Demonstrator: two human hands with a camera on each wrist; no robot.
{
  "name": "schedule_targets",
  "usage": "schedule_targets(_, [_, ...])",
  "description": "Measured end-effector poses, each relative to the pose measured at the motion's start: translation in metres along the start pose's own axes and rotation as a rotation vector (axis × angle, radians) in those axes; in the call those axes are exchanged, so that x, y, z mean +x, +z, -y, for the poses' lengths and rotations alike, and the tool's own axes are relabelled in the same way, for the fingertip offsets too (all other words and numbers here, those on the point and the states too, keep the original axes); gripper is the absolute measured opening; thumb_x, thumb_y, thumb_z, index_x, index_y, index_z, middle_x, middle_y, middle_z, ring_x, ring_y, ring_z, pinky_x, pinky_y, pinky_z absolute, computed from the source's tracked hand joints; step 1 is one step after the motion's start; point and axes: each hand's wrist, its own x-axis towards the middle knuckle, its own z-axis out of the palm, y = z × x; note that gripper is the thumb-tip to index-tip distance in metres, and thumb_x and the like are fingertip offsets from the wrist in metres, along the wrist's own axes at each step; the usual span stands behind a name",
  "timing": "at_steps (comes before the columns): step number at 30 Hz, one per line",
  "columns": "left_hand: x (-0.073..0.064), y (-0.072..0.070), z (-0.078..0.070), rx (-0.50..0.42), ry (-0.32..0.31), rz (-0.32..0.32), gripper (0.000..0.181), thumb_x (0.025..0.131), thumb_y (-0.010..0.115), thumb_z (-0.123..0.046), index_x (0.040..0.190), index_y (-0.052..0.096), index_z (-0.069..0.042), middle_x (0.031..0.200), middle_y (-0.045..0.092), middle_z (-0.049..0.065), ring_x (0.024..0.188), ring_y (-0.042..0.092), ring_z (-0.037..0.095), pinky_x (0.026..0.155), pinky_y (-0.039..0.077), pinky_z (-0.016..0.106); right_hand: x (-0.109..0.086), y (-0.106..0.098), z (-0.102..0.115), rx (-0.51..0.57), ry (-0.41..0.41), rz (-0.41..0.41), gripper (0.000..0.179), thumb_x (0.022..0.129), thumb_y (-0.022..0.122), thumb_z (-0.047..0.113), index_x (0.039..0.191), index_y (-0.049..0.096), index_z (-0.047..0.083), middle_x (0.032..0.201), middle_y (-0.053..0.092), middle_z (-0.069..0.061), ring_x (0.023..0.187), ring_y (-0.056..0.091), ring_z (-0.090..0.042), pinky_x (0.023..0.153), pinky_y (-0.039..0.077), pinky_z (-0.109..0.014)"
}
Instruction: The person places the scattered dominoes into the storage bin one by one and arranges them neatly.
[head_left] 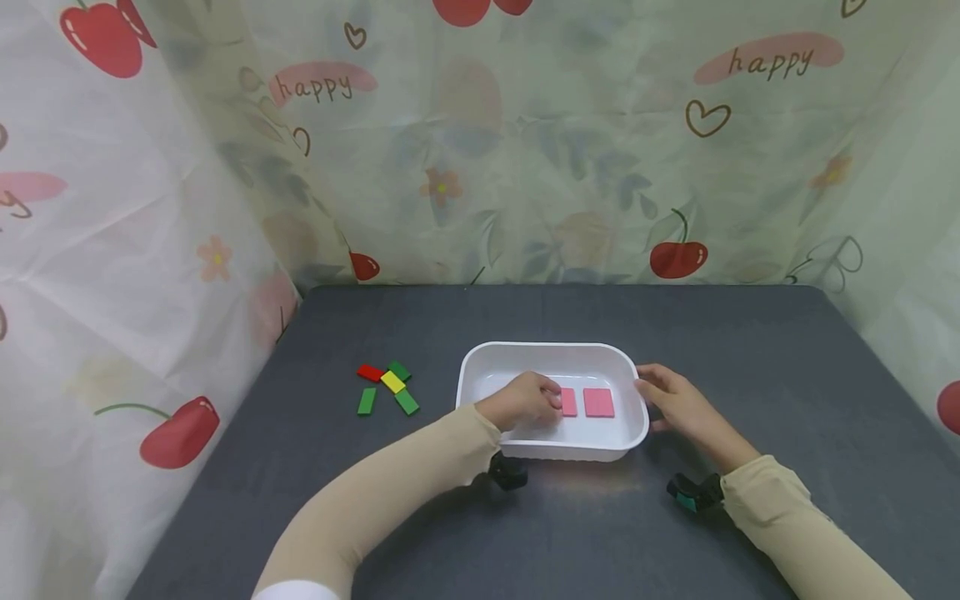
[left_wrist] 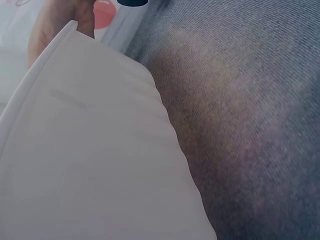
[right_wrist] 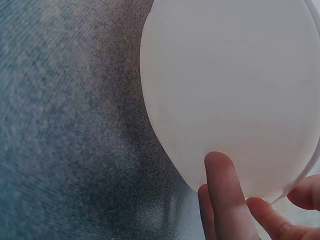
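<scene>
Lying in the white tray [head_left: 555, 450], the left pink tile [head_left: 569, 402] points away from me, the long axis of its visible part running from near to far, across the tray's own length, which stretches left to right. It sits right of the tray's middle, directly at the tips of my left hand [head_left: 528, 401]: my curled fingers and thumb meet its left edge and cover some of it, so I cannot tell whether I pinch it or merely touch it. From my left wrist, the tray's outer wall hides those fingertips. Just right of that tile, a narrow gap between them, lies the square pink piece [head_left: 598, 402], flat on the tray floor, its edges roughly in line with the tray's sides and neither direction clearly longer. My right hand [head_left: 672, 402] is at the tray's right end, fingers against the outer wall and a tip up at the rim; I cannot tell whether they grip the rim or only rest there. Both pink pieces are inside the tray. Outside it, on the dark table [head_left: 585, 533] to the left, a red tile [head_left: 370, 372], a yellow tile [head_left: 392, 382] and two green tiles [head_left: 407, 402] slant at various angles in a cluster, while another green tile [head_left: 366, 401] lies just apart, pointing away from me.
</scene>
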Motion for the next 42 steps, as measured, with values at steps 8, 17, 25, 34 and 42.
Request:
schedule_targets(8, [0.001, 0.005, -0.003, -0.03, 0.018, 0.005, 0.045, 0.078, 0.07, 0.007, 0.122, 0.062, 0.005, 0.091, 0.07, 0.009, 0.069, 0.054, 0.01, 0.059, 0.042, 0.018, -0.001, 0.0, 0.0, 0.001, 0.007, 0.001, 0.054, 0.103, 0.044, 0.031, 0.145, 0.033, -0.001, 0.143, 0.041, -0.03, 0.122, 0.05, -0.047, 0.075, 0.057, -0.044])
schedule_targets(17, [0.003, 0.008, -0.004, -0.04, 0.023, 0.011, 0.046, 0.078, 0.07, 0.008, 0.123, 0.061, 0.004, 0.092, 0.071, 0.009, 0.07, 0.054, 0.009, 0.061, 0.043, 0.017, -0.001, 0.001, 0.0, 0.003, -0.001, -0.003, 0.053, 0.103, 0.044, 0.03, 0.144, 0.033, -0.002, 0.143, 0.041, -0.031, 0.122, 0.051, -0.047, 0.074, 0.058, -0.043])
schedule_targets(25, [0.005, 0.01, -0.005, -0.032, -0.023, 0.009, 0.047, 0.079, 0.071, 0.005, 0.125, 0.061, 0.002, 0.09, 0.069, 0.006, 0.072, 0.054, 0.011, 0.065, 0.045, 0.019, -0.001, 0.001, 0.001, 0.0, -0.001, -0.005, 0.053, 0.103, 0.044, 0.029, 0.144, 0.033, -0.002, 0.143, 0.041, -0.031, 0.122, 0.051, -0.047, 0.074, 0.058, -0.043])
schedule_targets(34, [0.006, 0.011, -0.006, -0.025, -0.032, 0.006, 0.047, 0.08, 0.071, 0.005, 0.126, 0.061, 0.001, 0.091, 0.069, 0.005, 0.074, 0.055, 0.011, 0.069, 0.047, 0.021, 0.0, 0.001, 0.0, 0.006, -0.007, -0.006, 0.051, 0.103, 0.043, 0.027, 0.144, 0.033, -0.003, 0.142, 0.041, -0.031, 0.12, 0.051, -0.047, 0.073, 0.058, -0.042])
schedule_targets(42, [0.005, 0.011, -0.007, -0.022, -0.039, 0.004, 0.048, 0.079, 0.071, 0.005, 0.126, 0.061, 0.0, 0.09, 0.069, 0.004, 0.073, 0.054, 0.012, 0.067, 0.045, 0.021, 0.0, 0.0, 0.0, 0.007, 0.001, -0.003, 0.051, 0.103, 0.043, 0.028, 0.144, 0.033, -0.002, 0.142, 0.041, -0.031, 0.12, 0.052, -0.047, 0.074, 0.058, -0.043])
